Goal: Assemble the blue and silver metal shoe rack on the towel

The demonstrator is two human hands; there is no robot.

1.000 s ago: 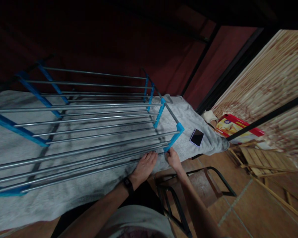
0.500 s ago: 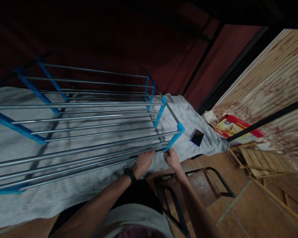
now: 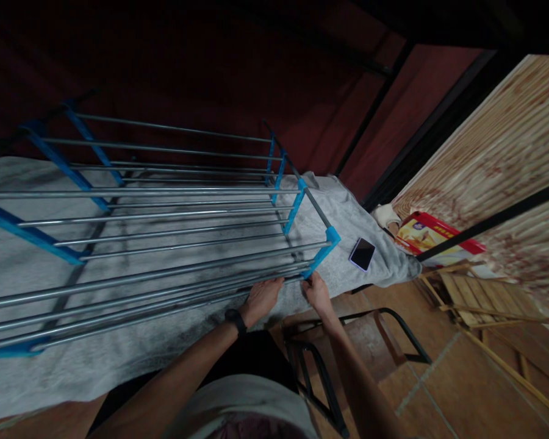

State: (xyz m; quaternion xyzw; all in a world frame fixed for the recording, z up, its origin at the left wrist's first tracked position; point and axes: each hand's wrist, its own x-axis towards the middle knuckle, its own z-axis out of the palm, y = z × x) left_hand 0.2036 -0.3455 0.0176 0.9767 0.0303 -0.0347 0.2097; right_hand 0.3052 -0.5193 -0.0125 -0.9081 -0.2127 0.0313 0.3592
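Note:
A rack of grey metal rods (image 3: 174, 231) with blue plastic end brackets (image 3: 321, 255) lies across a grey cloth. My left hand (image 3: 261, 301), with a dark band at its wrist, is closed around the lowest front rod near its right end; its fingertips are partly hidden. At the lower end of the front right bracket, my right hand (image 3: 318, 294) pinches the blue plastic where the rod meets it. A small gap separates the two hands. Farther back, dark tubes join the brackets at both ends of the rack.
A dark-screened phone (image 3: 362, 253) rests on the grey cloth (image 3: 338, 207) right of the rack. Below stands a chair with a dark metal frame (image 3: 407, 332). A red and yellow box (image 3: 432, 235) and a folded wooden chair (image 3: 485, 299) are at the right.

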